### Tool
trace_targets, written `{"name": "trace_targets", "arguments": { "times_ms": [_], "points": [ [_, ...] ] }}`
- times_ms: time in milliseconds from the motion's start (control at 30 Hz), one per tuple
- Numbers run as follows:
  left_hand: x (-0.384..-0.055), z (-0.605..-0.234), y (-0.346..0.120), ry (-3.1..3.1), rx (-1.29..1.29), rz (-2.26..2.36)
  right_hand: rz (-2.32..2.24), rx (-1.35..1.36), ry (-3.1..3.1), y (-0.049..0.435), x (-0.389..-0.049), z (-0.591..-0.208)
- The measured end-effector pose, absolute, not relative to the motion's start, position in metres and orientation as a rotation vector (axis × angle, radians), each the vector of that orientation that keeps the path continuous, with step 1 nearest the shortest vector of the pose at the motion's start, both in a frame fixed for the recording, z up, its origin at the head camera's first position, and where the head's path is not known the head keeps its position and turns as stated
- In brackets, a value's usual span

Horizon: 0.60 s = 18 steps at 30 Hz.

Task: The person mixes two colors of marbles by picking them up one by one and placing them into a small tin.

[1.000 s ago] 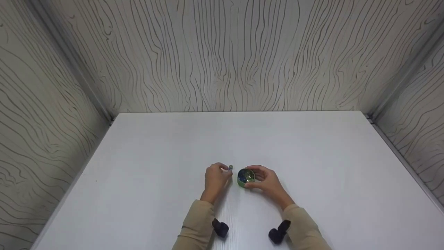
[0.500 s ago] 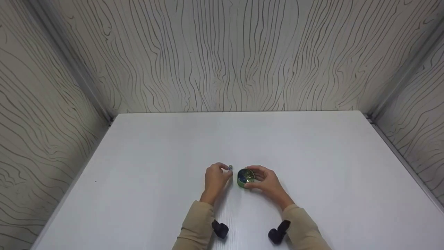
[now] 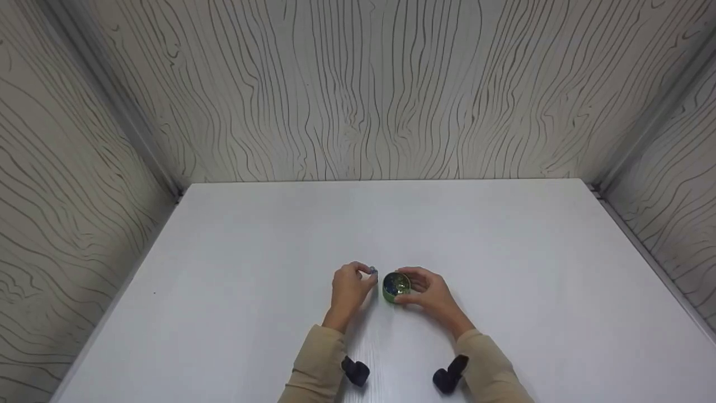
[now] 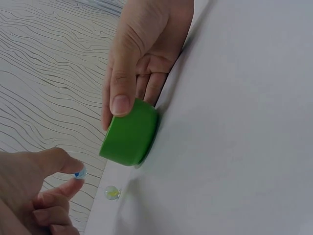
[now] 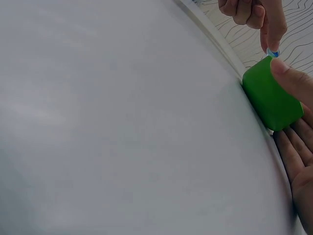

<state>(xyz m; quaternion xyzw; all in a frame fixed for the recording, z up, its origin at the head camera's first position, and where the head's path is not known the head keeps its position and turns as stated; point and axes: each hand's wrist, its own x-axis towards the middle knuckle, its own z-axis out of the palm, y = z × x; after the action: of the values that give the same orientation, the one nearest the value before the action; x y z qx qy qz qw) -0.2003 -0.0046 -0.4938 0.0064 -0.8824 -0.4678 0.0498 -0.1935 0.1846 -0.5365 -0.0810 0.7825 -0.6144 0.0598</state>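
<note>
A green bowl stands on the white table, with several shiny marbles inside. My right hand grips the bowl from its right side, thumb at the near wall and fingers round the far side. Just left of the bowl, my left hand pinches a clear-and-blue marble between thumb and index finger. In the left wrist view, a clear marble with a yellow core lies on the table near the bowl. From the head view I cannot make out this second marble.
The white table reaches back to a panel wall with a wood-grain pattern. Similar panels rise at both sides. Black wrist cameras stick out from the beige sleeves.
My left hand has shifted slightly to the right, bringing the pinched blue marble nearer the bowl. My right hand and the bowl have stayed in place.
</note>
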Motion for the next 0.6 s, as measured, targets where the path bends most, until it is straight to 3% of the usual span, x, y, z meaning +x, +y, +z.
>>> {"name": "trace_targets", "arguments": {
  "times_ms": [600],
  "points": [
    [-0.1971, -0.489, -0.0019, -2.726, -0.054, -1.443, -1.857, -0.254, 2.373, 0.1849, -0.1927, -0.5363]
  ]
}}
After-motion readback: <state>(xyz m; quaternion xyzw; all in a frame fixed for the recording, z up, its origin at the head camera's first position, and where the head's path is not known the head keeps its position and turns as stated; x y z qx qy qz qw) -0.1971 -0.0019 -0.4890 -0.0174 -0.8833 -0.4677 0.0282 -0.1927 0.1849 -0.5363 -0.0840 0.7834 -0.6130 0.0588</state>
